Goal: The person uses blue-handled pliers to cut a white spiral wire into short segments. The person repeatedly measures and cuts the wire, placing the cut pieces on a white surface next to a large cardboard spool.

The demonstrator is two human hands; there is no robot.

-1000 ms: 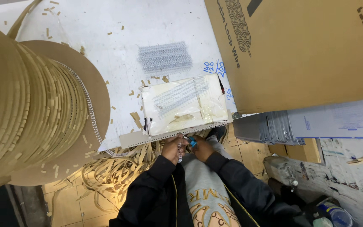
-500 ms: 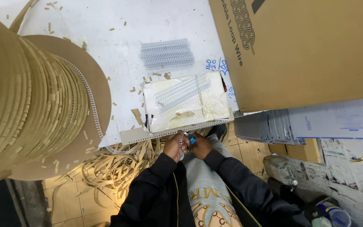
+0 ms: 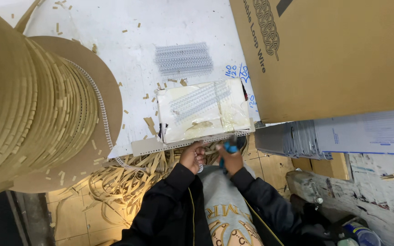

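Your hands meet at the table's near edge, low in the view at about six o'clock. Your left hand (image 3: 192, 157) is curled around a short length of white wire binding comb (image 3: 199, 160); your right hand (image 3: 230, 159), just beside it at three o'clock, is closed around a blue-handled tool (image 3: 227, 148). At twelve o'clock from them lies a white tray (image 3: 202, 110) with loose combs, and beyond it a grey stack of combs (image 3: 183, 58) on the white table (image 3: 128, 54). A big spool (image 3: 28, 105) stands at nine o'clock, tan paper strips (image 3: 119, 182) heaped below it. A cardboard box (image 3: 324, 54) fills two o'clock.
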